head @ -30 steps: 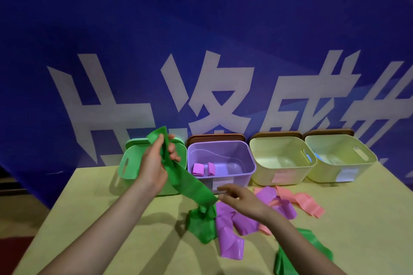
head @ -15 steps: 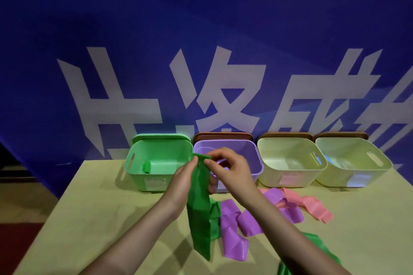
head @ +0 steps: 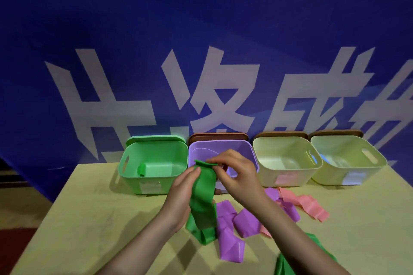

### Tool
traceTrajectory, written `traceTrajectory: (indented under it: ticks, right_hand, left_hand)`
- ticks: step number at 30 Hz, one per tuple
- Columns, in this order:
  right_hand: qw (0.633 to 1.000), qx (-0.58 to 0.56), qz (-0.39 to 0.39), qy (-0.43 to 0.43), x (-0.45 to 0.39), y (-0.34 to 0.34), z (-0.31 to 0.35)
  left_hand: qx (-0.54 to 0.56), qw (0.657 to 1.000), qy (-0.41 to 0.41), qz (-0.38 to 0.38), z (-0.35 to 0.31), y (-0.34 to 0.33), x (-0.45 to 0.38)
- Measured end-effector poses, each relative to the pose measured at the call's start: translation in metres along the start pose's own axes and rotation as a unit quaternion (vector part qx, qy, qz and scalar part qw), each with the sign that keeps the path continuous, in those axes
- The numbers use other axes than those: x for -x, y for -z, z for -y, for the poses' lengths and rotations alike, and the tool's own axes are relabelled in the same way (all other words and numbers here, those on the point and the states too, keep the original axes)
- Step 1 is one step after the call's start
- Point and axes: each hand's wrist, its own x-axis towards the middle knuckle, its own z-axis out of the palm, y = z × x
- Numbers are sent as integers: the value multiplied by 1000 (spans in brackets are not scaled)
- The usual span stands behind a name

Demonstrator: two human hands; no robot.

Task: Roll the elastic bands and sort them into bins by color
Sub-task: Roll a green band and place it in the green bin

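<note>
My left hand (head: 183, 194) steadies green band (head: 202, 198) upright; right hand (head: 234, 172) pinches top edge, starting roll for green bin (head: 154, 163).

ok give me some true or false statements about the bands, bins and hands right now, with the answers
1. Both hands hold the green band. True: the left hand and right hand pinch its top end.
2. The green bin holds no band. False: one rolled green band lies inside.
3. Purple bands lie loose on the table. True.
4. The pink band is in a bin. False: it lies on the table, in front of the pale bins.
5. There are three bins. False: four stand in a row.
</note>
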Motion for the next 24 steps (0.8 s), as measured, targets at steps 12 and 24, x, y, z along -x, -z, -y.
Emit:
traceTrajectory:
  ticks: [12, 24]
  right_hand:
    - [997, 30, 49, 46, 4, 18, -12]
    - [941, -196, 67, -267, -1, 8, 2]
  left_hand:
    - [8, 1000, 4, 28, 2, -6, -14]
    - [-221, 956, -191, 7, 10, 0, -23]
